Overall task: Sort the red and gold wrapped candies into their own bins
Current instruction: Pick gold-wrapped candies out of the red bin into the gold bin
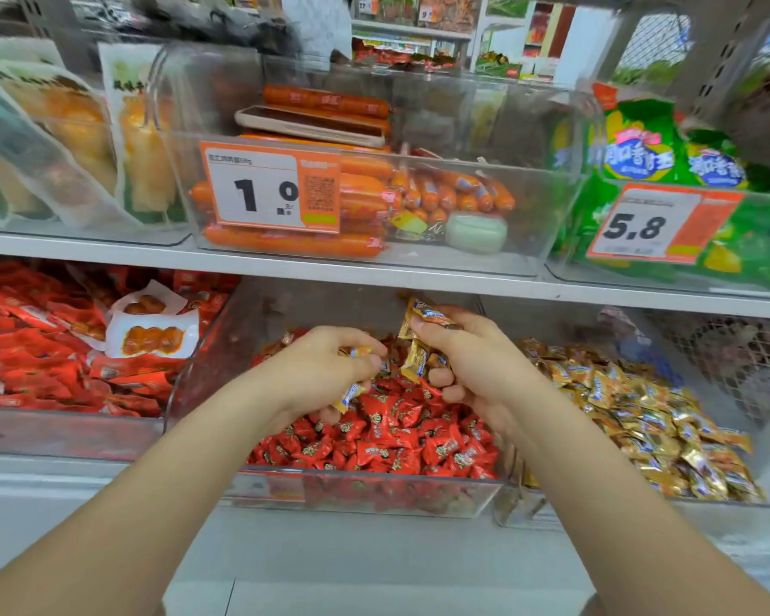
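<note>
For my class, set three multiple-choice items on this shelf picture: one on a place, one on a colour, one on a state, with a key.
1. The gold bin stands where from the red bin? A left B right C above
2. The candies in the right hand are: A red B green C gold
3. The left hand is: A flat open B gripping candies C hanging idle
Key: B, the gold bin sits right of it; C, gold wrappers show in its grip; B, it curls round wrappers.

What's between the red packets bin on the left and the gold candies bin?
The clear bin holding red candies, seen in the head view.
</note>
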A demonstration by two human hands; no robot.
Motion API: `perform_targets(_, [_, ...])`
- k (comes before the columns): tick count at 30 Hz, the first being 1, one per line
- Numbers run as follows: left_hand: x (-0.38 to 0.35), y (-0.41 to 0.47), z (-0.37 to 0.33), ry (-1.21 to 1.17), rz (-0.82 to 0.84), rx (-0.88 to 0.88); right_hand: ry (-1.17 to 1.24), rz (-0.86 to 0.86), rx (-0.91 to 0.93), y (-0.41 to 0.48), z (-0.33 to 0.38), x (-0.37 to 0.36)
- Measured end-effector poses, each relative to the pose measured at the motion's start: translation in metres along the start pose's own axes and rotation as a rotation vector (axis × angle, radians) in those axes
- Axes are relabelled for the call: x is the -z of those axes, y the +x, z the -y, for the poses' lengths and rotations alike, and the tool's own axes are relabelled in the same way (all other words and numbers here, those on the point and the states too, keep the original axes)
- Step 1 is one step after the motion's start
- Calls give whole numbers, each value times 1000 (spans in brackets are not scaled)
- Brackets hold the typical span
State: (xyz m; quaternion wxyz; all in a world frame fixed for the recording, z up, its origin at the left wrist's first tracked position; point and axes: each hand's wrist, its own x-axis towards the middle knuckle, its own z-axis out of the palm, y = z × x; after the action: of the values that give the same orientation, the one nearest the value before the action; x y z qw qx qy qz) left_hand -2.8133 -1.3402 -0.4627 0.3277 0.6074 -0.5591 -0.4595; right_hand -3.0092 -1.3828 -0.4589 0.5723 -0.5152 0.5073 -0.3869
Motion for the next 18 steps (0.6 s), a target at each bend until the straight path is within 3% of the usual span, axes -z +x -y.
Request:
perform_targets(3, [-30,-13,-15,-157,162,32,206,2,-39,-20,4,17])
perform_targets(9, [-79,-17,-35,-217,288,2,389,-84,40,-40,3,47])
perform_targets(13, [-87,-8,-34,35,143,-50,338,-102,14,-43,0,59])
perform_targets(18, [-86,-3,-24,419,-106,-206,486,-144,-114,-38,-1,88])
